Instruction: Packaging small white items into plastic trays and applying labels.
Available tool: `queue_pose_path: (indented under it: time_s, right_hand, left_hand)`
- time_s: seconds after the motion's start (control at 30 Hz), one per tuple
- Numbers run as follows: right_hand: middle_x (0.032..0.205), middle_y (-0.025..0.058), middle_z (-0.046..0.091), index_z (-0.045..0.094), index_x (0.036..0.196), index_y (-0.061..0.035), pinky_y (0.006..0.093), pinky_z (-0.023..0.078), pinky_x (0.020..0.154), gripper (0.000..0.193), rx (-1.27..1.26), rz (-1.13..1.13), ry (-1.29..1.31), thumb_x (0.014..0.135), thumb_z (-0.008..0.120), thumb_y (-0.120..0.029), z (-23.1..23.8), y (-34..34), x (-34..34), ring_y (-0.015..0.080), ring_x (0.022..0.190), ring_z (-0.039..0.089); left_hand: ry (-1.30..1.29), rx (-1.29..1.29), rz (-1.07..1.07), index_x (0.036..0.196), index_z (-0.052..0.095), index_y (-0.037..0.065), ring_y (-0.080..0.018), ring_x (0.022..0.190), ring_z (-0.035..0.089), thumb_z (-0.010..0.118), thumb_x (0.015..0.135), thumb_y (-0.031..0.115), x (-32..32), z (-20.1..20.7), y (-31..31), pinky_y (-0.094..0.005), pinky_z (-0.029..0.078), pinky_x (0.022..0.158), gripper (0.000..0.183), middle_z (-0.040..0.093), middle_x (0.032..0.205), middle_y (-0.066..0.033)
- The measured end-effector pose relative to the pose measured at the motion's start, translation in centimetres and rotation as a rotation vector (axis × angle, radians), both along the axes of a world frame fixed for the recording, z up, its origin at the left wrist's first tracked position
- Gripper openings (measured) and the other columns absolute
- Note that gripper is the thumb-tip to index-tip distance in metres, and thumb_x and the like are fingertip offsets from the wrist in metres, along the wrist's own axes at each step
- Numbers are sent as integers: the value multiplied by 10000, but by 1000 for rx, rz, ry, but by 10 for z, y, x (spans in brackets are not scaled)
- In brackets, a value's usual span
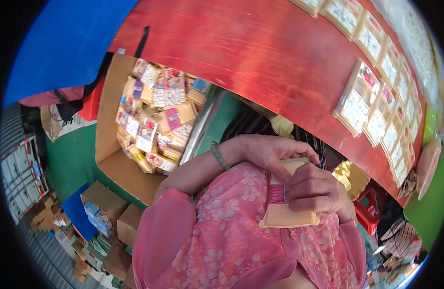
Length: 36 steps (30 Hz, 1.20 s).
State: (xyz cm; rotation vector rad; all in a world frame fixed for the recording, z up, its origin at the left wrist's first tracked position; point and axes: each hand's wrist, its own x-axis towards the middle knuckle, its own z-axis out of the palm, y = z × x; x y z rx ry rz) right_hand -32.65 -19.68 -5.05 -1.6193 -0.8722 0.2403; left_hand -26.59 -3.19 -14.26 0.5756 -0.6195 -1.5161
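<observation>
I see both hands meeting just right of the middle of the frame, against a pink flowered blouse [222, 226]. Between them sits a flat cream-coloured card pack [285, 204] with a pink printed band across its middle. Its long axis runs nearly top to bottom in the picture, leaning slightly, from just under my left hand down to a broad lower edge that juts free below my right hand.

My left hand [267, 151] comes in from the left of the frame, a green bead bracelet [220, 155] on the wrist. Its fingers curl over the pack's upper end, so that grip is clenched on the pack from above. My right hand [316, 190] lies on the pack's right side, fingers wrapped across the middle over the pink band, also grasping it. The right hand covers more of the pack, while the left only caps the top, so the pack's free length lies downward from both grips.

In the upper half of the frame a red table [260, 53] arcs across, with rows of similar cream packs [376, 91] laid along its right part. At left centre an open cardboard box [111, 120] holds a jumble of small packets [159, 115], with smaller boxes [104, 200] on the green floor below it
</observation>
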Motion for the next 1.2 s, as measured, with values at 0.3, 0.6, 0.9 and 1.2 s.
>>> queue_pose_path:
  time_s: [0.3,0.6,0.9,1.2]
  right_hand:
    - [891,71,623,650,900,-42,378,480,722,201,70,100,-125,749,697,-166,-9,17,26,258,831,602]
    - [1042,144,623,561,1171,-13,366,493,739,446,36,-112,-135,765,706,-129,-9,26,27,284,879,605]
    - [749,67,631,653,874,-37,340,459,561,188,-65,-494,-87,741,738,-138,-10,-30,-1,221,633,583]
    - [697,105,601,634,784,-27,349,458,585,117,-259,-474,283,755,712,-110,-35,-42,-50,271,645,592]
  left_hand:
    - [31,130,297,1252,420,4,-131,1122,466,741,742,128,5,20,40,-279,386,956,616,506,1183,-68]
    - [-60,766,1418,1247,462,5,-156,953,567,708,646,53,-20,23,174,-267,468,825,652,555,1093,-95]
    - [-1597,1647,1165,1134,534,-80,-267,932,580,669,815,98,-11,10,233,-378,458,818,389,605,1005,-189]
    - [-1316,865,682,1007,617,20,-247,751,616,672,815,225,15,-10,16,-352,493,687,287,629,826,-140]
